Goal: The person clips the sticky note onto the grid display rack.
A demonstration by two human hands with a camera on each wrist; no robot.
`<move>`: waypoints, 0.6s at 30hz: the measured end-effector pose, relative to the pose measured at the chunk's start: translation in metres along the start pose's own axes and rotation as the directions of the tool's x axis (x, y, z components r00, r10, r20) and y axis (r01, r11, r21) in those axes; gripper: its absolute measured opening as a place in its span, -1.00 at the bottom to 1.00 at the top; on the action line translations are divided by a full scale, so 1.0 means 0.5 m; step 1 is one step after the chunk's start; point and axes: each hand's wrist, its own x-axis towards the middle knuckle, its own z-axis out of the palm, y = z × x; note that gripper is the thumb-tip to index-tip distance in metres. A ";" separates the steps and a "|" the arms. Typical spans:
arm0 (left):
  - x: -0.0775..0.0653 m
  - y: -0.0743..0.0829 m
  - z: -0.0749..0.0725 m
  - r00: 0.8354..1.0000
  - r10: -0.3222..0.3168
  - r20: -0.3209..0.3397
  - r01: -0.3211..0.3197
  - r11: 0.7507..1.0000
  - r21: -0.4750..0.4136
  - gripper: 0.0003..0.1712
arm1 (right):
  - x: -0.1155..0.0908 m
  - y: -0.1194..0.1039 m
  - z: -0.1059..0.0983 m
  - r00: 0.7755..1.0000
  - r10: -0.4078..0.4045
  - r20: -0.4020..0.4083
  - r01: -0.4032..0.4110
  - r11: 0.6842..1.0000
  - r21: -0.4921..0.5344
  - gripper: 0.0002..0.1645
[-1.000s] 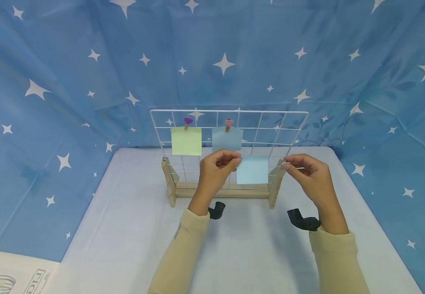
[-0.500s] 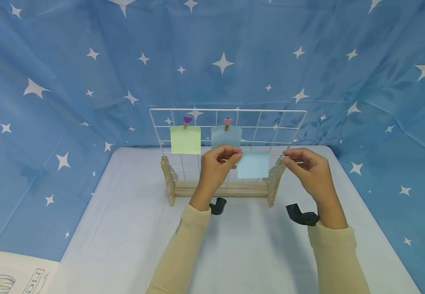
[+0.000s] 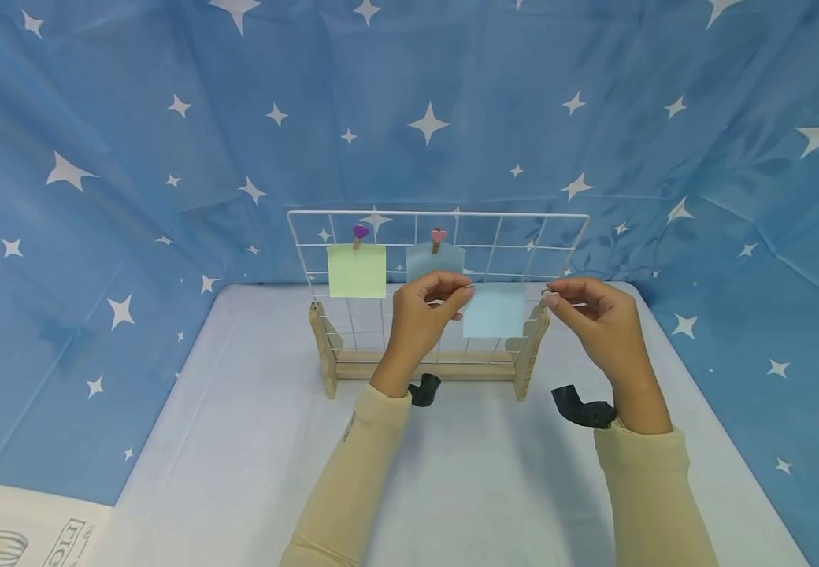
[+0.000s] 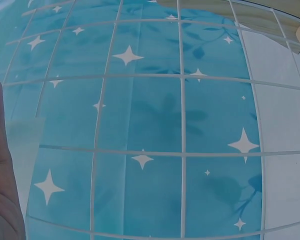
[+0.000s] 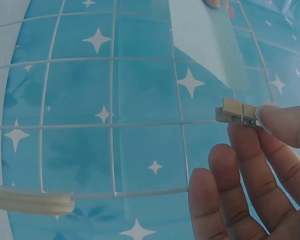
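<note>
A pale blue paper note hangs from the thumb and fingers of my left hand, in front of the white wire grid. In the right wrist view, a small wooden clothespin is pinched by my right hand. That hand stands by the grid's right side in the head view. A green note hangs on the grid under a clip with a purple heart. Beside it is a blue note, partly hidden by my left hand, under a clip with a pink heart.
A wooden stand carries the grid on a white-covered table. Behind it hangs a blue curtain with white stars. A printed cloth or paper lies at the lower left.
My left hand has risen and shifted slightly right with the pale blue note. The right hand has also gone up a little, by the grid's right side.
</note>
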 end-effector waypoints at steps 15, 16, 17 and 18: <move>0.018 0.010 0.015 1.000 0.001 0.001 -0.001 1.000 0.002 -0.83 | 0.014 -0.010 -0.008 1.000 -0.029 -0.002 0.029 1.000 -0.007 -0.77; 0.019 0.011 0.016 1.000 0.001 0.003 -0.001 1.000 0.004 -0.83 | 0.015 -0.011 -0.009 1.000 -0.027 -0.002 0.027 1.000 -0.006 -0.77; 0.020 0.012 0.017 1.000 0.002 0.006 -0.002 1.000 0.005 -0.82 | 0.016 -0.011 -0.010 1.000 -0.024 -0.001 0.024 1.000 -0.006 -0.76; 0.021 0.013 0.019 1.000 0.000 0.009 0.000 1.000 0.006 -0.82 | 0.017 -0.013 -0.011 1.000 -0.023 -0.002 0.023 1.000 -0.005 -0.76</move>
